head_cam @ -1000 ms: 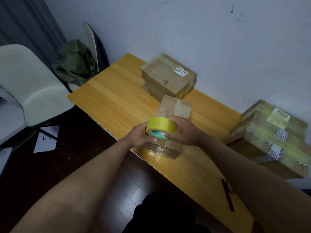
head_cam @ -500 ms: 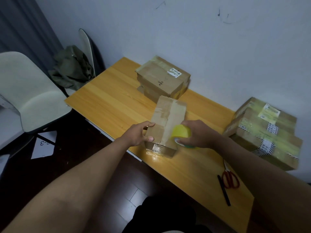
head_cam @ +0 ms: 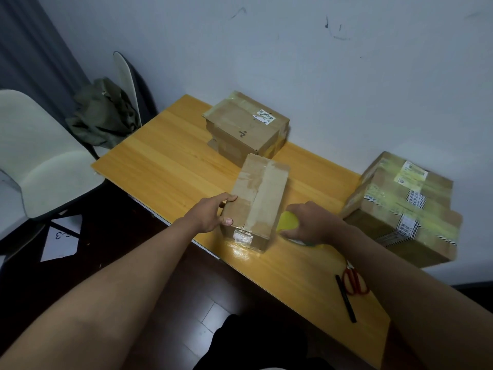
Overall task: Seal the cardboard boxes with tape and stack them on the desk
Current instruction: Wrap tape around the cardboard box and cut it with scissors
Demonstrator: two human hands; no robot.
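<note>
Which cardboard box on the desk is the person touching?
The narrow box at the desk's front edge: the left hand holds its side. The two other stacks stand apart, untouched.

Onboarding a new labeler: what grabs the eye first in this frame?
The two hands at the desk's near edge: the left hand holds the near left corner of the box, and the right hand grips a yellow tape roll against the box's right side. Next come the box stacks, one at the back and one at the right, then the red scissors and black pen near the right forearm.
</note>
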